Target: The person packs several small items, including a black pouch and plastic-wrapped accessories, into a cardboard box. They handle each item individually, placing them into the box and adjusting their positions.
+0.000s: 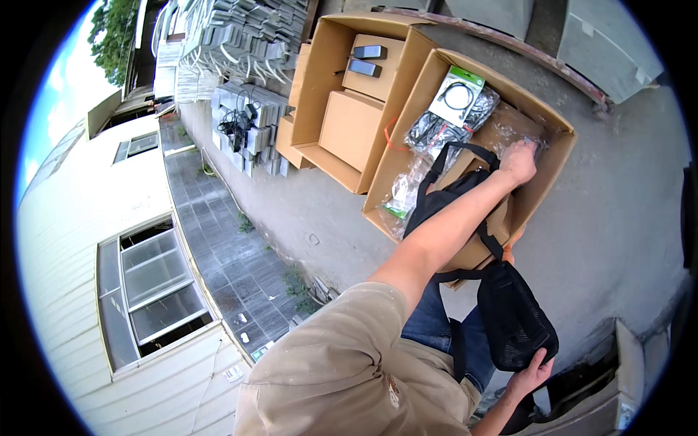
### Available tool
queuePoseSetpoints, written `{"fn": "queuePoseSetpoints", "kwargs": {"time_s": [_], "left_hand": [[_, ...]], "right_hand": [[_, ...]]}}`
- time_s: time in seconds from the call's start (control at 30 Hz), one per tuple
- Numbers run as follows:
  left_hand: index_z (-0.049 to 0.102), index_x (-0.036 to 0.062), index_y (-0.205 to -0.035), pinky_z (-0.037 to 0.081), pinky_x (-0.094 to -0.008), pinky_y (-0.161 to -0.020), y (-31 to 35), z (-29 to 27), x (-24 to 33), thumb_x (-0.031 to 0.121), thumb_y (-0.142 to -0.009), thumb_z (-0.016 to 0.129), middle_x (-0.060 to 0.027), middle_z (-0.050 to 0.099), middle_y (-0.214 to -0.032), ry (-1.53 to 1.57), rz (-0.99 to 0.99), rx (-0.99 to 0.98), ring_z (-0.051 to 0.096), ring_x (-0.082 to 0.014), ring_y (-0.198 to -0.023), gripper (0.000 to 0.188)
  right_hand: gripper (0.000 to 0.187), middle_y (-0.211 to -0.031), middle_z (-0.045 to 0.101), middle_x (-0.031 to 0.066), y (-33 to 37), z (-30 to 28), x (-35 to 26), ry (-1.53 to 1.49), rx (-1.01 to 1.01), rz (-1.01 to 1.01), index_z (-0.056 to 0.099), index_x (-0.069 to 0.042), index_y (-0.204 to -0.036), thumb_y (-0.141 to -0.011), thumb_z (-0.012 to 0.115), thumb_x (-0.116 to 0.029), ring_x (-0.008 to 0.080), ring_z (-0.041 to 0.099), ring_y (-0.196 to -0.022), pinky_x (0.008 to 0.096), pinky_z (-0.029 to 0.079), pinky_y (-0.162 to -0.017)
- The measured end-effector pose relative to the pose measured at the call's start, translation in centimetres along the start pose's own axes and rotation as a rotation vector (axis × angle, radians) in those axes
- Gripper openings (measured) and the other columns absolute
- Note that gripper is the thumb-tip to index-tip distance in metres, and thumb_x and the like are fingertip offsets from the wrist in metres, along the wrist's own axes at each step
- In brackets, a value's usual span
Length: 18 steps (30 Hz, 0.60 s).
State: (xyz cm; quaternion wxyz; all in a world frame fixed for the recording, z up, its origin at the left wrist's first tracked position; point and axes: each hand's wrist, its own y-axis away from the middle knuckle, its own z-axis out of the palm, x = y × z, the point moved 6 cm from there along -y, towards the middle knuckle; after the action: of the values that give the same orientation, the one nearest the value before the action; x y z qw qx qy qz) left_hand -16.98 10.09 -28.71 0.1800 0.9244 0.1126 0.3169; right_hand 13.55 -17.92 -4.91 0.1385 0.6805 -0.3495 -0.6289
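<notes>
While fingers (539, 359) hold a bag (515, 316), green labelling (467, 75) shows.

Tan short-sleeved shirt (320, 356), small front print (393, 390), blue jeans (429, 318)

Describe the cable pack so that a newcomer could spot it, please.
Find the open box that the left hand reaches into. Toward its top end in the picture lies the cable pack, with a dark loop of cable. Its flat white face and green strip set it apart from the clear bags beside it.
</notes>
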Motion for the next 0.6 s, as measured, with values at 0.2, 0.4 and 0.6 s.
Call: {"fn": "queuePoseSetpoints", "kwargs": {"time_s": [0.2,0.4,0.6], "left_hand": [[0.059,0.0001,-0.117,0.048,-0.0394,-0.093,16.8,-13.0,2.0,0.026,-0.089,0.065,-0.0189,0.062,-0.114,0.411,-0.125,0.14,0.06,-0.0329,-0.109,0.038],[0.033,0.0051,-0.149,0.04,-0.0348,-0.103,32.1,-17.0,0.3,0.064,-0.088,0.06,-0.0117,0.049,-0.14,1.362,-0.766,-0.013,0.05,-0.0237,-0.125,0.089],[0.063,0.0054,-0.122,0.046,-0.0368,-0.101,36.8,-25.5,1.2,0.038,-0.098,0.056,-0.0068,0.068,-0.116,2.413,0.279,-0.06,0.063,-0.0227,-0.108,0.041]], "right_hand": [[0.051,-0.117,0.065,0.0232,0.7,4.0,-9.9,0.127,-0.145,-0.249,0.057,0.008,-0.128,-0.093,0.068,-0.027,0.0276,0.061,-0.098,0.0372,0.05,-0.088],[0.04,-0.111,0.062,0.02,7.0,12.2,-18.4,0.165,-0.485,-0.455,0.055,0.01,-0.12,-0.095,0.065,-0.02,0.0273,0.058,-0.1,0.0377,0.047,-0.09],[0.054,-0.125,0.056,0.0144,14.5,18.9,-20.6,0.034,-0.901,-0.519,0.046,0.004,-0.133,-0.093,0.069,-0.023,0.0234,0.052,-0.112,0.0363,0.042,-0.098]]}}
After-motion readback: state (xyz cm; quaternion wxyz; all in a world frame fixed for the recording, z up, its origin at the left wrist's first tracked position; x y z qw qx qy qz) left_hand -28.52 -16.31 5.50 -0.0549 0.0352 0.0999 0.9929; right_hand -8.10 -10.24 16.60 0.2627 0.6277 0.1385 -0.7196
